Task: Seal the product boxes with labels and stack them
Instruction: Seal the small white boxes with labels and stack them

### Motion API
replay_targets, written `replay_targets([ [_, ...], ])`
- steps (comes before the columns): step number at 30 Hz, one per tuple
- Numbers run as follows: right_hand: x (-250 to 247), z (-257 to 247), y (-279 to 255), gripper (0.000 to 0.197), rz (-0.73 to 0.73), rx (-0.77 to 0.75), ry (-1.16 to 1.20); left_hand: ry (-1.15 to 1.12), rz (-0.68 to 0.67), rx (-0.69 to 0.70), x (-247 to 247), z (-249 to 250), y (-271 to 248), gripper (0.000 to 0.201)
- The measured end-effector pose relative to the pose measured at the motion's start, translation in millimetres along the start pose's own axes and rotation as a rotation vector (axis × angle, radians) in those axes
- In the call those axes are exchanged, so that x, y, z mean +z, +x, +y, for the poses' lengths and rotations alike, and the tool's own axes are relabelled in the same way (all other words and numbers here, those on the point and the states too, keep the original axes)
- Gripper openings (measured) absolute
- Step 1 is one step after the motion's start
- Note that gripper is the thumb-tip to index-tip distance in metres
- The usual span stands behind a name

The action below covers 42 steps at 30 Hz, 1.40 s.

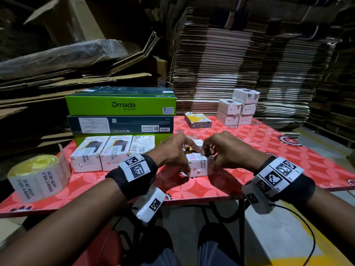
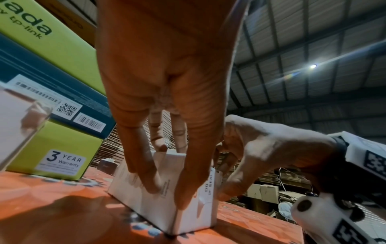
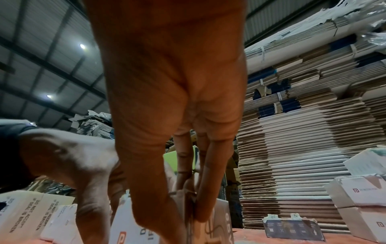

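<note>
Warehouse with flattened cardboard stacks behind; red patterned counter fills mid-frame. At centre of the head view we see a white product box standing on it, left hand and right hand both clamped on it from above, fingers curled over its top edge and seal label. Label roll lower left; sealed boxes left of centre, stacked boxes upper right.

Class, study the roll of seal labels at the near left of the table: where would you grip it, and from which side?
Grip the roll of seal labels around its curved outer wall, coming from above. It lies flat with its yellow core facing up, so thumb and fingers can likely span the sides. Avoid the loose strip standing up at its right edge.
</note>
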State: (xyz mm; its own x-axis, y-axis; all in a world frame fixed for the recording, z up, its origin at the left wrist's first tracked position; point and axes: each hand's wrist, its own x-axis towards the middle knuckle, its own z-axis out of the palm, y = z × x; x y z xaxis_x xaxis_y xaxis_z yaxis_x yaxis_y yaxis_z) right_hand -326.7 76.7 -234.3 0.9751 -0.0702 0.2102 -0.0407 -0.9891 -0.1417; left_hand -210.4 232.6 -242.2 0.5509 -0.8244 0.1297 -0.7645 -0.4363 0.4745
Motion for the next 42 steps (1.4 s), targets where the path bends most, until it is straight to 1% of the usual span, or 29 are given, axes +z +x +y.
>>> replay_targets([
  [4, 2, -4, 2, 0.037, 0.047, 0.018, 0.024, -0.032, -0.031, 0.028, -3, -4, 1, 0.066],
  [8, 6, -9, 4, 0.045, 0.1, 0.031, -0.053, -0.036, -0.039, 0.061, -4, -10, 4, 0.062],
  [12, 15, -14, 6, 0.058, 0.147, 0.075, -0.143, -0.067, -0.069, 0.037, -3, -12, 4, 0.064],
  [15, 17, -20, 7, 0.066, 0.146, 0.099, -0.153, -0.068, -0.05, 0.033, -3, -12, 5, 0.063],
  [20, 5, -10, 8, 0.054, 0.04, 0.06, -0.041, -0.071, -0.075, 0.028, -4, -10, 6, 0.06],
  [23, 2, -6, 6, 0.051, 0.004, 0.027, 0.014, -0.064, -0.024, 0.056, 1, -9, 9, 0.055],
  [27, 8, -1, 3, 0.038, 0.093, 0.008, 0.052, 0.001, 0.07, 0.055, 9, -8, 11, 0.049],
  [30, 13, 4, 0, 0.04, 0.137, 0.02, 0.074, 0.015, 0.107, 0.049, 13, -7, 10, 0.051],
  [33, 16, 3, -4, 0.043, 0.161, 0.032, 0.079, 0.048, 0.138, 0.061, 19, -6, 8, 0.058],
  [36, 12, 2, -8, 0.038, 0.152, 0.037, 0.092, 0.081, 0.117, 0.048, 20, -6, 9, 0.062],
  [39, 8, 3, -11, 0.035, 0.12, 0.03, 0.117, 0.109, 0.067, 0.048, 16, -7, 12, 0.066],
  [41, 6, 2, -10, 0.04, 0.097, 0.033, 0.104, 0.134, 0.03, 0.058, 14, -6, 13, 0.066],
  [42, 6, 1, -9, 0.043, 0.095, 0.038, 0.088, 0.133, 0.033, 0.06, 14, -6, 13, 0.065],
])
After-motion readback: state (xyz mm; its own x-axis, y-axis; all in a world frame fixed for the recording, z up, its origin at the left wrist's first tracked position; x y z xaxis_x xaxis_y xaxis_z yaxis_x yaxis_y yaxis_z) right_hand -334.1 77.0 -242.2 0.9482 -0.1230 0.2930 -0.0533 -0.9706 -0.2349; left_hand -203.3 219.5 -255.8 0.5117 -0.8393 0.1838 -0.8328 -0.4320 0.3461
